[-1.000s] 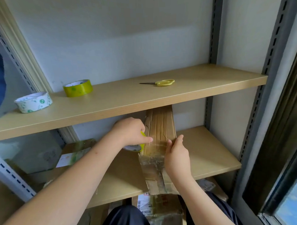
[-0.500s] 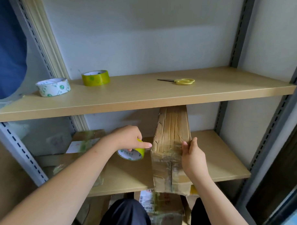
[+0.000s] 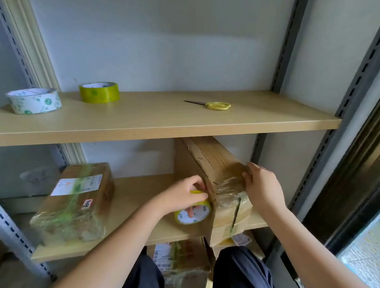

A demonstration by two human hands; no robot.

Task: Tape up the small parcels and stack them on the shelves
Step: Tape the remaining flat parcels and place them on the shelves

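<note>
A long brown cardboard parcel (image 3: 209,164) stands on edge on the lower shelf (image 3: 130,195), its near end wrapped in clear tape and hanging over the shelf front. My left hand (image 3: 182,195) grips a yellow tape roll (image 3: 193,212) pressed against the parcel's left side, one finger through its core. My right hand (image 3: 261,188) rests against the parcel's right side, fingers on its top edge. A second taped parcel (image 3: 77,201) with a white label lies on the lower shelf at the left.
On the upper shelf (image 3: 153,121) sit a white patterned tape roll (image 3: 34,100), a yellow-green tape roll (image 3: 99,92) and yellow-handled scissors (image 3: 215,105). More parcels (image 3: 180,260) lie below, between my knees. Grey slotted uprights (image 3: 289,43) flank the shelves; a window frame runs at right.
My left hand slid the tape roll down and against the parcel's left side. My right hand shifted along the parcel's right edge. The camera swung left, bringing the left parcel into view.
</note>
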